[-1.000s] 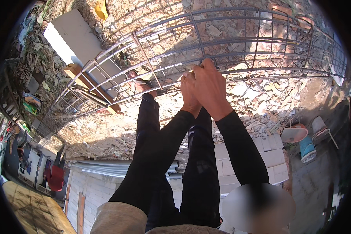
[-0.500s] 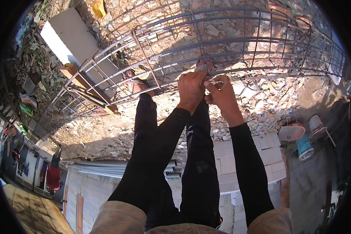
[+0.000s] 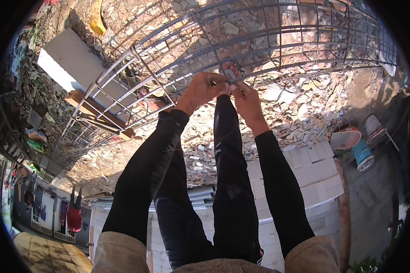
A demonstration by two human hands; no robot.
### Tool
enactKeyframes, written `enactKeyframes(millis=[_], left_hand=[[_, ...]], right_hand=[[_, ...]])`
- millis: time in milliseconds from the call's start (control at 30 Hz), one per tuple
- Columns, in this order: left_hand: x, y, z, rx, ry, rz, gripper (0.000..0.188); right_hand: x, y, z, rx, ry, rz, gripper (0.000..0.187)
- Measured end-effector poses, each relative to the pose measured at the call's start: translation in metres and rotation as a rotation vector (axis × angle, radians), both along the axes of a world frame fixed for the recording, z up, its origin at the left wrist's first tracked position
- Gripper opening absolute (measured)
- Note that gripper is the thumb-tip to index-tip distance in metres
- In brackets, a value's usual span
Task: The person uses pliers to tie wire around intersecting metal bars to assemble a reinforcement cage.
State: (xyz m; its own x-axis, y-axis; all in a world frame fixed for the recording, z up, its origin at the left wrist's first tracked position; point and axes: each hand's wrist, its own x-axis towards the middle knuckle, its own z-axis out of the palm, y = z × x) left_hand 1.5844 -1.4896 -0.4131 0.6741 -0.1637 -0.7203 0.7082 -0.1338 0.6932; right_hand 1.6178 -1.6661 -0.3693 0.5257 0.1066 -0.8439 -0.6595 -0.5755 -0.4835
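Observation:
A long cage of steel reinforcing bars point(image 3: 153, 76), with crosswise stirrups, stretches across the ground in front of me. My left hand point(image 3: 202, 90) is at its near side, thumb and fingers pinched together close to where a stirrup meets a lengthwise bar. Right beside it, my right hand point(image 3: 248, 103) also has its fingers pinched at that bar, the fingertips of both nearly meeting. Whatever is between the fingers is too small to make out. One of my feet point(image 3: 232, 69) shows just beyond the hands, beneath the bars.
A pale block point(image 3: 70, 57) and a wooden beam point(image 3: 98, 113) lie at the cage's left end. Grey blocks point(image 3: 312, 175) are stacked at lower right, near an orange basin point(image 3: 346, 139) and a blue bucket point(image 3: 362, 154). Grey pipes point(image 3: 200, 196) lie behind my legs. A person in red point(image 3: 74, 220) is far left.
My left hand has shifted left and turned, its wrist now farther from the right hand. My right hand has moved slightly up and left. The view has shifted too.

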Motion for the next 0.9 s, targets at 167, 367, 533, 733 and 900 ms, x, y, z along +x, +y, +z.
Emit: enactKeyframes(millis=[167,367,533,733,900], left_hand=[[0.006,-0.004,0.010,-0.027,0.111,0.018,0.028],[0.002,-0.018,0.010,0.055,0.005,0.094,0.022],[0.002,-0.022,0.015,0.112,-0.016,0.079,0.022],[-0.013,-0.014,0.008,0.236,-0.211,0.176,0.014],[0.000,-0.051,0.011,0.300,-0.125,0.169,0.013]], right_hand=[[-0.005,0.002,-0.002,-0.131,-0.015,0.091,0.030],[0.004,-0.004,-0.005,-0.148,0.102,0.079,0.033],[0.022,-0.029,-0.011,0.196,0.176,0.123,0.032],[0.005,-0.036,-0.053,0.468,0.620,-0.190,0.027],[0.028,-0.075,-0.030,0.219,0.576,-0.035,0.022]])
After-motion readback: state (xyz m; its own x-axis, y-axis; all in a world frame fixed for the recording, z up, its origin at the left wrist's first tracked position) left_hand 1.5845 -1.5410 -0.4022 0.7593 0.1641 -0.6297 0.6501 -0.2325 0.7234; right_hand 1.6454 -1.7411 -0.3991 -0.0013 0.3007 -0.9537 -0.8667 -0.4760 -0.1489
